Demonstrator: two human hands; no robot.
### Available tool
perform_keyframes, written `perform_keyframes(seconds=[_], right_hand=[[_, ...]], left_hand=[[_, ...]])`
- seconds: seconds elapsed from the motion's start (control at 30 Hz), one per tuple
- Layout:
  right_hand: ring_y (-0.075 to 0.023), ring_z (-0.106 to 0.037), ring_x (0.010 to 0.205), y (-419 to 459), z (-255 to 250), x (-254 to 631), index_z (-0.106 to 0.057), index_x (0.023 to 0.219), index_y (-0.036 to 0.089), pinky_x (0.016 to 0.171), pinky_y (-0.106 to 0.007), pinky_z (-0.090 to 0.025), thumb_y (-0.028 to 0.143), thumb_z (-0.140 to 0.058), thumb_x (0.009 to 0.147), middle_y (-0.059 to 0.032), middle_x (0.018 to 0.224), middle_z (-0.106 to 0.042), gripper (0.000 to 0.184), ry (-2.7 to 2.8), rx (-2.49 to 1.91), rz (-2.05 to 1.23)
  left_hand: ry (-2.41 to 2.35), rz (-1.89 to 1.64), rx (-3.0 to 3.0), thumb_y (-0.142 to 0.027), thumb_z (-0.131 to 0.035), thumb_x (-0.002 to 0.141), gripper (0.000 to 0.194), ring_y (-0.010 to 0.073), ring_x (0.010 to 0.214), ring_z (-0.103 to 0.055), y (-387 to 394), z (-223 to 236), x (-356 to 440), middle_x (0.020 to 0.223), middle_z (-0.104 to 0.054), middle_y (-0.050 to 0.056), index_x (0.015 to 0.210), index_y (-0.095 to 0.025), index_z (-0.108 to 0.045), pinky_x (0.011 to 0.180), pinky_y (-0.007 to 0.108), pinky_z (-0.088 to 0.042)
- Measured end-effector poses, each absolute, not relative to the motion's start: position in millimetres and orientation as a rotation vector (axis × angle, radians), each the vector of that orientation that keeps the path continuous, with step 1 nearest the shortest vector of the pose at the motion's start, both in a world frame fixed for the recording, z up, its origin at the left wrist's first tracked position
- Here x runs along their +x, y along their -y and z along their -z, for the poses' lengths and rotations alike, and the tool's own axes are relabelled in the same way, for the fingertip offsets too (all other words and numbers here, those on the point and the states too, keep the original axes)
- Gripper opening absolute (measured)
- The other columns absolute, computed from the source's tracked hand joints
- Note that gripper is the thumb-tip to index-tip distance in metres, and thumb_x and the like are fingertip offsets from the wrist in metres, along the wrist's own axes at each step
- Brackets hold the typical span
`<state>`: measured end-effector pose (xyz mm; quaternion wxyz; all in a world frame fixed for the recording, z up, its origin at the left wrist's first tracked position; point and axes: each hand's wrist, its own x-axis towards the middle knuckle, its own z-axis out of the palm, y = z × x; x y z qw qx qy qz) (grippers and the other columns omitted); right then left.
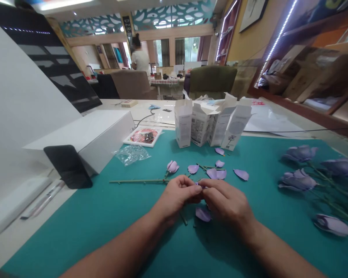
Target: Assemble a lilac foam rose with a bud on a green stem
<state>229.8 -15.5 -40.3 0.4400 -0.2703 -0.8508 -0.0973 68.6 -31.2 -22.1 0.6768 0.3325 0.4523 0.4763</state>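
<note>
My left hand point(181, 193) and my right hand point(226, 197) meet above the green mat, fingers pinched together. Between the fingertips shows a bit of a small purple flower piece point(197, 184); most of it is hidden. Below the hands lies a loose purple petal point(203, 214), with a short green stem piece point(183, 218) beside it. Just beyond are a pale purple bud point(173, 166), a long green stem point(136, 181) and several loose petals, among them one petal point(241, 174) to the right and one petal point(193, 169) nearer the middle.
Larger purple roses point(298, 180) on stems lie at the right. Opened white boxes point(183, 125) stand at the mat's far edge. Left are crumpled clear plastic point(132, 154), a framed picture point(143, 137), a dark phone point(68, 166) and a white box point(87, 135). A person point(140, 60) stands far back.
</note>
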Motion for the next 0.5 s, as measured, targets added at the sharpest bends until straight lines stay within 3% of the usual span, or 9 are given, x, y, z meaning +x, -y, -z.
perform_keyframes(seconds=[0.1,0.23,0.5], right_hand=[[-0.0192,-0.07,0.082,15.8,40.6,229.0,-0.065,0.084,0.026,0.074,-0.03,-0.057,0.009,-0.048,0.089,-0.0064,0.091,-0.074,0.024,2.089,-0.686,0.143],[-0.0197,-0.07,0.086,16.5,36.4,227.4,-0.064,0.084,0.025,0.073,-0.031,-0.057,0.016,-0.052,0.09,-0.0068,0.093,-0.072,0.016,1.975,-0.762,-0.263],[-0.0182,-0.063,0.087,11.2,35.9,225.3,-0.062,0.069,0.021,0.069,-0.029,-0.052,0.019,-0.07,0.071,-0.0041,0.093,-0.065,0.009,1.572,-0.927,-1.224]], left_hand=[[-1.018,-1.055,0.701,-0.036,-0.088,0.052,0.04,0.0118,0.062,-0.061,32.4,21.1,69.1,0.063,-0.064,-0.002,0.068,-0.017,-0.057,0.067,0.026,-0.049],[-1.028,-1.051,0.709,-0.035,-0.087,0.055,0.039,0.0111,0.064,-0.061,31.8,19.6,67.9,0.064,-0.064,-0.002,0.067,-0.017,-0.055,0.068,0.024,-0.048],[-1.14,-0.985,0.939,-0.039,-0.083,0.058,0.038,0.0094,0.056,-0.052,22.7,26.6,64.4,0.059,-0.058,-0.004,0.068,-0.017,-0.054,0.058,0.022,-0.04]])
